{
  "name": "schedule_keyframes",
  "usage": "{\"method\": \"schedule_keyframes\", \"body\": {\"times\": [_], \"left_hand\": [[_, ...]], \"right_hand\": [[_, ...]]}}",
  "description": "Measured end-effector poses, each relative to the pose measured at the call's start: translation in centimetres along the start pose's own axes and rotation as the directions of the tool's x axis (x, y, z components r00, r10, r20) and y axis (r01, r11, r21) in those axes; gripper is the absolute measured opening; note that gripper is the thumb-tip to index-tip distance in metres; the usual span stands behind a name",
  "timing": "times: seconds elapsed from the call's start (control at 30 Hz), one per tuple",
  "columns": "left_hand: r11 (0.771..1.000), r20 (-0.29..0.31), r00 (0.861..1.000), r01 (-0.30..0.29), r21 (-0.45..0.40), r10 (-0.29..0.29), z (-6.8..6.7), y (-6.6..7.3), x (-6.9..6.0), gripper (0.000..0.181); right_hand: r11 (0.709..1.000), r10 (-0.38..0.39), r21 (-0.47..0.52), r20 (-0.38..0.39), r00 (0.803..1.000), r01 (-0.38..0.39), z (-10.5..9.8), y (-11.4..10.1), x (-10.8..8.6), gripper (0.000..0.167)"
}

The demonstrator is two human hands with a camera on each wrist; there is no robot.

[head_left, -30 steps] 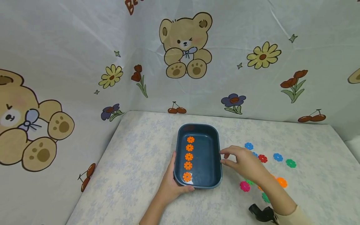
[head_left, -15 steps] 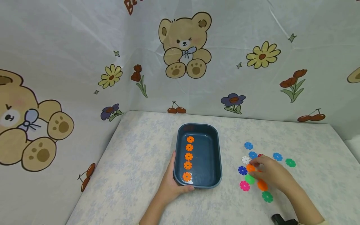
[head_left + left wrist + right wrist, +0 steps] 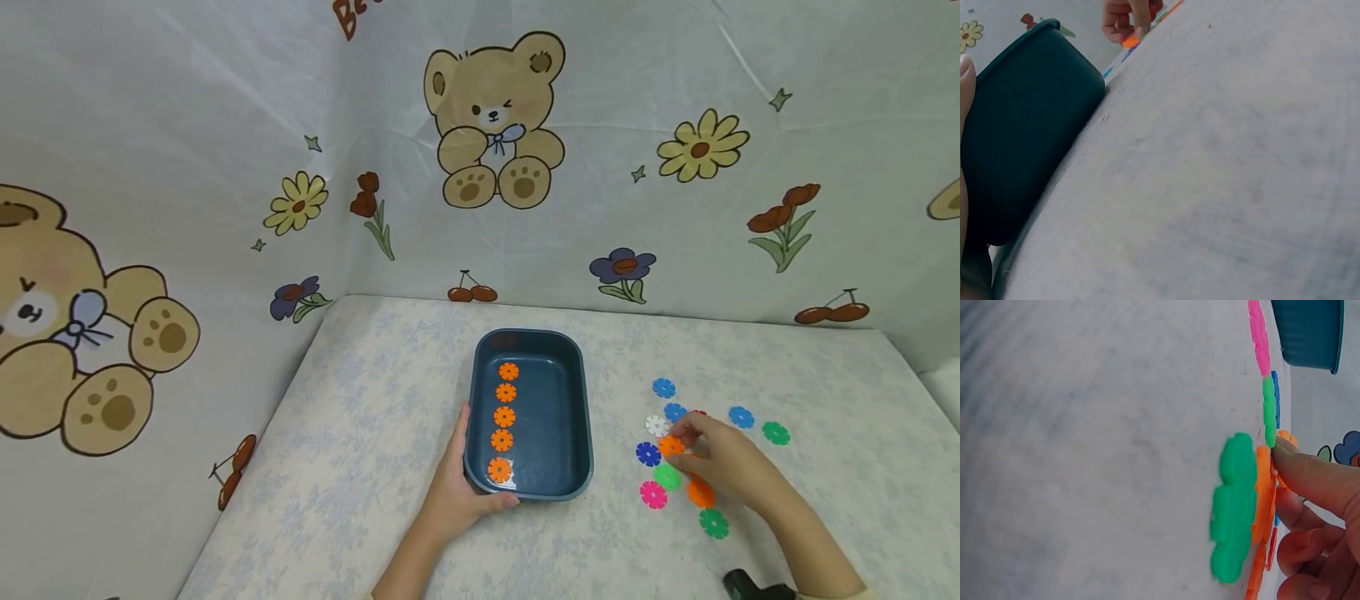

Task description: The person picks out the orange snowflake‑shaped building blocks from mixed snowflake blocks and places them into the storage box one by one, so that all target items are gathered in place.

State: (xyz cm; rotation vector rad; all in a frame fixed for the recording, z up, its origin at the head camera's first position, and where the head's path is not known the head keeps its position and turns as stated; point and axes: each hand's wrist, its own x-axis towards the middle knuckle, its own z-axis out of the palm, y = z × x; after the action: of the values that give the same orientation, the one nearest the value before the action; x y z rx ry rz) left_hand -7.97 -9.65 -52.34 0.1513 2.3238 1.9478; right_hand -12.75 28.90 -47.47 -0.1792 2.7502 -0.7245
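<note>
Steadying the tray (image 3: pixel 551 425) with our gripping left hand (image 3: pixel 459 496), we pinch an orange disc (image 3: pixel 669 447) in our right hand (image 3: pixel 718 455), best lifted lightly by its edge.

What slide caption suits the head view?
Left grip on a blue tray holding five orange snowflake discs; right grip on another orange disc.

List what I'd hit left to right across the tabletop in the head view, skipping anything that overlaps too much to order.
Left hand → blue tray with five orange discs along its left side → dark blue disc → right hand → rightmost green disc.
</note>
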Motion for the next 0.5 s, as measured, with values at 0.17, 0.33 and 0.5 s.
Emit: {"method": "schedule_keyframes", "body": {"times": [0.17,0.33,0.5], "left_hand": [[1.000,0.001,1.000,-0.002,-0.005,0.002,0.0,-0.1,0.1,0.135],[1.000,0.006,1.000,0.001,-0.014,-0.001,0.0,0.0,0.1,0.135],[1.000,0.003,1.000,0.003,-0.013,-0.002,0.0,-0.1,0.1,0.135]], "right_hand": [[1.000,-0.008,0.018,-0.004,1.000,0.008,-0.1,0.5,-0.2,0.028],[0.992,-0.031,0.119,-0.055,0.998,0.038,-0.4,1.0,0.1,0.026],[0.966,-0.047,0.251,-0.085,0.995,0.067,-1.1,0.3,1.3,0.030]]}}
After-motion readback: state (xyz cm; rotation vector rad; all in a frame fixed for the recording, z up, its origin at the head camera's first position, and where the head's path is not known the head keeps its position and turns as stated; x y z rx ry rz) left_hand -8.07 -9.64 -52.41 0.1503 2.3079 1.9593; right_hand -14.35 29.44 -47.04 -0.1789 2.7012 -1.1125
